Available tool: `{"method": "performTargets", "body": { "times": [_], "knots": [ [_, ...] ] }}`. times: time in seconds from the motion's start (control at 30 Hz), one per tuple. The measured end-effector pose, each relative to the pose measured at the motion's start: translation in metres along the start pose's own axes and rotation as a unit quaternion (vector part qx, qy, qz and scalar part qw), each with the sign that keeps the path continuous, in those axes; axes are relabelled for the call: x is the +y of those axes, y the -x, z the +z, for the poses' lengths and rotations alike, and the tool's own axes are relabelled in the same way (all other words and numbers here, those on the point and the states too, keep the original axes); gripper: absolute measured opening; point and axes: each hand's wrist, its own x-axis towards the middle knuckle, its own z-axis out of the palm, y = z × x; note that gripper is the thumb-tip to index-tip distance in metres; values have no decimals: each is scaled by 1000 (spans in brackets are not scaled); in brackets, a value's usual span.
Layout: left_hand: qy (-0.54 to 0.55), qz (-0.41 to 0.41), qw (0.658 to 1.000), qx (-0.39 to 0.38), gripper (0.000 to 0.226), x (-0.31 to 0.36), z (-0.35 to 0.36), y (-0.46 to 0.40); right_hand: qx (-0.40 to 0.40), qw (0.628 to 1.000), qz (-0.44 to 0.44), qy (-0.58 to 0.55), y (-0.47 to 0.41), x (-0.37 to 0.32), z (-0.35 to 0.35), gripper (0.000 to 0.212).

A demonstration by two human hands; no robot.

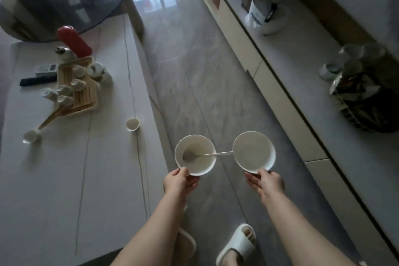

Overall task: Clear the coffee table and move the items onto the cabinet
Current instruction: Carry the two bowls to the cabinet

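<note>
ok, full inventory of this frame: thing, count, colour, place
bowl with spoon: 1, white, held over the floor, left
spoon: 1, silver, in that bowl, handle sticking out over the rim to the right
empty bowl: 1, white, held over the floor, right
coffee table: 1, pale grey, left
tea tray: 1, light wood, on the table, small white cups on it
loose cups: 2, white, on the table near the tray
red bottle: 1, behind the tray
remotes: 2, grey and black, left of the tray
cabinet: 1, cream, right
slippers: 2, white, on the feet
left hand: holds the spoon bowl's rim
right hand: holds the empty bowl's rim
</note>
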Motion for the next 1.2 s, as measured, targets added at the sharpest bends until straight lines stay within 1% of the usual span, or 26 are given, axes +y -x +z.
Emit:
{"method": "performTargets", "body": {
  "times": [0.13, 0.3, 0.53, 0.63, 0.77, 0.93, 1.03, 1.13, 1.2],
  "knots": [
    [-57, 14, 998, -33, 16, -23, 61, 30, 33, 999, -5, -25, -13, -28, -70, 22],
    [-113, 27, 990, -77, 16, -54, 139, 59, 66, 994, -7, -85, -34, -54, -150, 20],
    [-222, 33, 966, -132, 12, -94, 241, 76, 137, 978, 2, -154, -64, -72, -246, 20],
    [-272, 33, 947, -165, 10, -107, 281, 83, 172, 965, 14, -197, -74, -74, -279, 20],
    [-340, 32, 920, -192, 10, -120, 326, 95, 210, 945, 37, -248, -81, -82, -309, 22],
    [-413, 49, 878, -236, 10, -133, 383, 100, 256, 911, 33, -321, -96, -99, -333, 15],
    [-458, 63, 847, -263, 15, -146, 416, 99, 275, 903, 36, -327, -110, -104, -348, 19],
    [-497, 70, 816, -287, 17, -164, 443, 96, 292, 893, 37, -339, -126, -103, -362, 15],
    [-516, 72, 802, -292, 17, -176, 459, 93, 300, 885, 41, -352, -135, -101, -373, 16]
  ]
}}
